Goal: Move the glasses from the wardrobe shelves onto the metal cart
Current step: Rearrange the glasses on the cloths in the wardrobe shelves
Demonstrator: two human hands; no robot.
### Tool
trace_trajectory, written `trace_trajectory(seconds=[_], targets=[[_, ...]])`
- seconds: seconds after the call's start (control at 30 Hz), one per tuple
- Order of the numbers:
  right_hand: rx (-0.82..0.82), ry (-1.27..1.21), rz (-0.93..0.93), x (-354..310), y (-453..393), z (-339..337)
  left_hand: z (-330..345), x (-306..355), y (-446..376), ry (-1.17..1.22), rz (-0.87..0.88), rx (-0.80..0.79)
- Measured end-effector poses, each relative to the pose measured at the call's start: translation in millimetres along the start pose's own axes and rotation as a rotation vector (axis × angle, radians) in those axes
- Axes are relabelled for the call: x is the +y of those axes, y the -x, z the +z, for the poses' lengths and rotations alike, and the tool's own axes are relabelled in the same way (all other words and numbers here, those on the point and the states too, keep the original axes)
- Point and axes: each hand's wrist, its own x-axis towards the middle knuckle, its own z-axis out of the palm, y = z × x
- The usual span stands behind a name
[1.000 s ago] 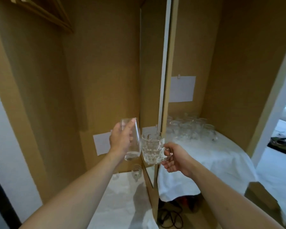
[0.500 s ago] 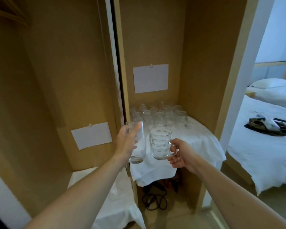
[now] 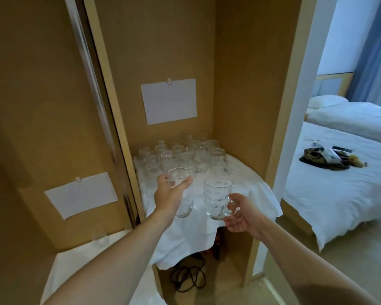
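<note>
My left hand (image 3: 171, 195) grips a tall clear tumbler (image 3: 182, 192) around its side, held upright over the right wardrobe shelf. My right hand (image 3: 240, 214) holds a dimpled glass mug (image 3: 217, 199) by its handle, just right of the tumbler. Behind both, several clear glasses (image 3: 185, 157) stand clustered at the back of the shelf on a white cloth (image 3: 240, 181). A lone glass (image 3: 100, 237) stands on the lower left shelf, also cloth-covered. The metal cart is not in view.
A wooden partition with a metal rail (image 3: 110, 119) divides the two wardrobe bays. White paper sheets (image 3: 168, 101) hang on the back walls. Black cables (image 3: 188, 278) lie on the floor under the shelf. A bed (image 3: 339, 186) with dark items stands to the right.
The view has swung right, from the left bay to the right bay and the bedroom. Both hands kept their glasses and now hold them lower, further over the right shelf.
</note>
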Motion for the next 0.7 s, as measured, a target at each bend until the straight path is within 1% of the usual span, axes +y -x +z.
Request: trace_trajectory(seconds=[0.13, 0.4, 0.57, 0.7], targets=[[0.02, -0.02, 0.017, -17, -41, -6, 27, -6, -38, 0.007, -0.013, -0.024], [0.059, -0.056, 0.045, -37, -128, 12, 58, -29, -115, -0.022, -0.059, -0.036], [0.023, -0.099, 0.023, -39, -170, 22, 70, -53, -148, -0.04, -0.053, -0.016], [-0.078, -0.166, 0.019, -30, -195, 28, 80, -78, -149, -0.022, 0.001, 0.048]])
